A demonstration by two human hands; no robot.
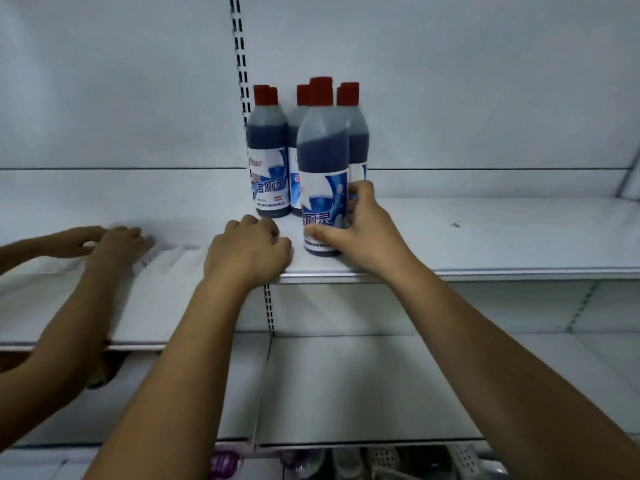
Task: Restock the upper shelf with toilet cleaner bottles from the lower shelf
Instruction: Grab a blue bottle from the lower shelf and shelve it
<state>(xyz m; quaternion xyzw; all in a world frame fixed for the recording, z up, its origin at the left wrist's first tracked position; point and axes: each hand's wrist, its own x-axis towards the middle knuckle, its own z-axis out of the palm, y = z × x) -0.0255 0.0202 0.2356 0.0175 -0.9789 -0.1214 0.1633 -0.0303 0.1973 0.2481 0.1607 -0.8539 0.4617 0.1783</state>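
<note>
Rear bottles (302, 95) (red-capped) hide behind the front bottle (322, 150).

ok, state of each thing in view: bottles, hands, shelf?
front bottle: capped, base on the upper shelf, liquid level slanted.
back bottles: capped, upright, clustered behind it.
right hand: fingers wrapped round the front bottle.
left hand: fingers curled, resting at the shelf edge, holding nothing.
hand at far left: blurred, on the shelf.
</note>
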